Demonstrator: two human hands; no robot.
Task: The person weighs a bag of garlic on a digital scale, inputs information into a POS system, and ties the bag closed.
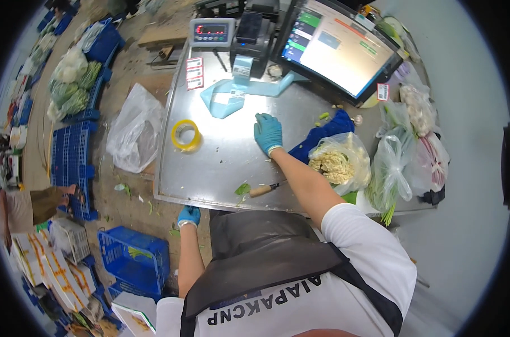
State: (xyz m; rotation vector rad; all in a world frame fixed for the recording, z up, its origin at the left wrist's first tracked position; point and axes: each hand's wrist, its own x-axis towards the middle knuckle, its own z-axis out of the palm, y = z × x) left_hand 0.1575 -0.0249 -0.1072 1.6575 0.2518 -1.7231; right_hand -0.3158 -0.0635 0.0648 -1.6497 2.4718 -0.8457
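Both my hands wear blue gloves. My right hand (268,133) rests on the metal table (221,168), fingers extended over the bare surface and holding nothing. Beside it lies a bunched dark blue cloth (325,133). A clear bag of pale cauliflower-like pieces (336,163) sits to the right of my right forearm. My left hand (189,215) is down at the table's front edge with its fingers curled; what they hold, if anything, is hidden. Between my hands lies a tool with a wooden handle (260,191), its far end partly behind my forearm, next to a green leaf (242,189).
A yellow tape roll (186,135), blue label strip (227,95), scale (211,32), label printer (252,36) and monitor (339,48) stand on the table. Bagged vegetables (392,163) crowd the right side. Left are a plastic bag (136,129), blue crates (134,258) and another person (19,210).
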